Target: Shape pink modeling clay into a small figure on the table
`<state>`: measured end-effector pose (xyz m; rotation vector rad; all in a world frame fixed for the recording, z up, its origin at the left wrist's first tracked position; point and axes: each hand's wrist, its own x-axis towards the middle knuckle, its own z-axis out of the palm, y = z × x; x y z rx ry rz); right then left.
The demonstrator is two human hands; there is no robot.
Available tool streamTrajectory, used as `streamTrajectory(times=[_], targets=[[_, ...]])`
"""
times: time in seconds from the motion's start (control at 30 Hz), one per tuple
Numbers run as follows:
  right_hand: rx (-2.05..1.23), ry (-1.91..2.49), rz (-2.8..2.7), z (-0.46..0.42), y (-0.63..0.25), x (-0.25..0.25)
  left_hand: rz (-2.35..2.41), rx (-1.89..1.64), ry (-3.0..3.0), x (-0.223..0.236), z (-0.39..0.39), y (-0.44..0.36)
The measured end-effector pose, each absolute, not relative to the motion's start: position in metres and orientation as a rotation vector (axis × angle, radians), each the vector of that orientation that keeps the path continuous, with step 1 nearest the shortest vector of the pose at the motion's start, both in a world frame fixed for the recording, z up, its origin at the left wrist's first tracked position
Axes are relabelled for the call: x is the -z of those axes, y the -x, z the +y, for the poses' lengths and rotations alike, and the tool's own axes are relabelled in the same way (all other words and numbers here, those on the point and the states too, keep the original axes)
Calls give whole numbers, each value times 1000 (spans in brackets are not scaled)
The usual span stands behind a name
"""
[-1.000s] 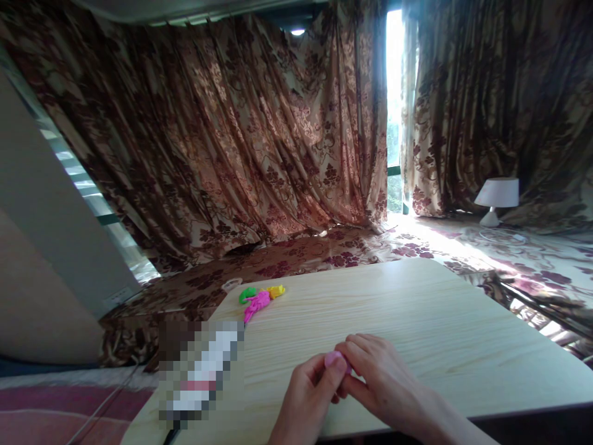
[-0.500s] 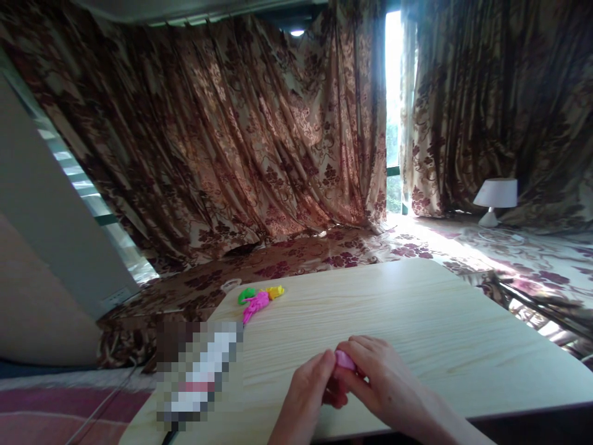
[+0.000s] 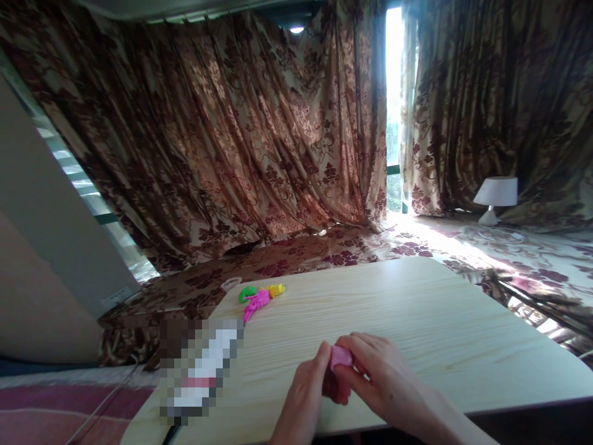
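Note:
A small lump of pink modelling clay (image 3: 341, 358) is pinched between both hands, above the near part of the table. My left hand (image 3: 309, 384) is closed on its left side, with the thumb pointing up against it. From the right, my right hand (image 3: 377, 371) grips the same lump with thumb and bent fingers. Part of the lump is hidden behind the fingers. Farther off, near the table's left edge, lie a bright pink piece (image 3: 256, 303), a green piece (image 3: 247, 293) and a yellow piece (image 3: 276, 290), close together.
The pale wooden table (image 3: 370, 296) has rounded corners. A blurred-out long pale object (image 3: 206, 371) lies along its left edge, a black cable (image 3: 171, 432) at its near end. Behind are floral curtains (image 3: 278, 136) and a white lamp (image 3: 495, 193) on a patterned ledge.
My fingers have shifted around the pink clay, and more of it shows between the hands. Both hands stay in nearly the same place; the other things have not moved.

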<state>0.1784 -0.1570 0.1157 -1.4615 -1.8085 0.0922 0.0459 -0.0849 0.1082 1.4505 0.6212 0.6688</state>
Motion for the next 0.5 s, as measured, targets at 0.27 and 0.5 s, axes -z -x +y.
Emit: streamTrajectory(times=[0.27, 0.5], targets=[[26, 1495, -1823, -161, -173, -116, 560, -662, -1370, -108, -83, -43], [153, 1587, -1912, -167, -170, -119, 603, -610, -1546, -109, -86, -38]])
